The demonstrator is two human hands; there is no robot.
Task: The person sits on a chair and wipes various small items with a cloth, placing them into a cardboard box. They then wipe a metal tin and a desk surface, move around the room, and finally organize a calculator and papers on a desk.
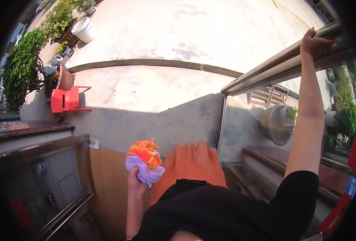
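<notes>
My left hand (137,180) grips a crumpled lilac cloth (145,171). Bunched on top of it is a frayed orange and yellow cloth (146,153), held in the same bundle in front of my body. My right arm reaches far out to the upper right. There my right hand (315,45) grips the metal frame (274,64) of a glass door, its thumb on the near edge and its fingers partly in shade. The door's glass pane (241,126) extends below that frame, showing reflections of plants and a pot.
A red plastic chair (66,99) stands at left beside a clay pot (66,78) and a leafy shrub (24,69). Farther off is a white bucket (84,29). A second metal-framed glass panel (45,177) is at lower left. A low ridge (154,62) crosses the sunlit concrete.
</notes>
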